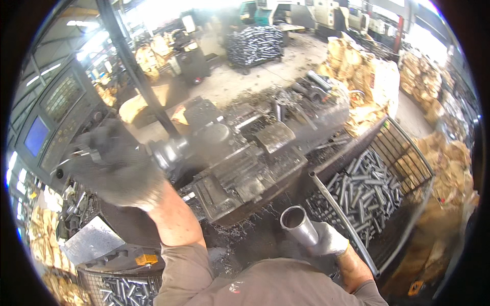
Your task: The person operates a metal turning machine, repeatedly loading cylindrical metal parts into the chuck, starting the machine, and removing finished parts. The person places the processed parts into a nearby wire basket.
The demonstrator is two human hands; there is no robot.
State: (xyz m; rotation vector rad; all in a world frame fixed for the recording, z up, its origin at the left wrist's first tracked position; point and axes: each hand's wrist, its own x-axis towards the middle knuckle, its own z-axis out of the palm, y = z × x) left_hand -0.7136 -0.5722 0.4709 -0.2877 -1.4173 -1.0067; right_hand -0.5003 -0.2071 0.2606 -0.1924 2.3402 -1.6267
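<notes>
In my right hand [329,240], gloved in grey-white, a short metal tube [305,232] is held near my body, its open end tilted up and away from me. My left hand [115,166], in a dark glove, is raised at the left and smeared by motion, so its fingers cannot be made out. It is beside the round shiny metal spindle end [168,154] of a lathe-like machine [250,171]. Behind the hand stands a control panel with a blue screen [38,136].
A barred metal crate [334,204] full of cut tubes [357,188] stands at my right. Another mesh bin of tubes [127,291] sits at lower left. A dark upright post [138,71] rises behind the spindle. Bulging sacks [365,76] line the right side.
</notes>
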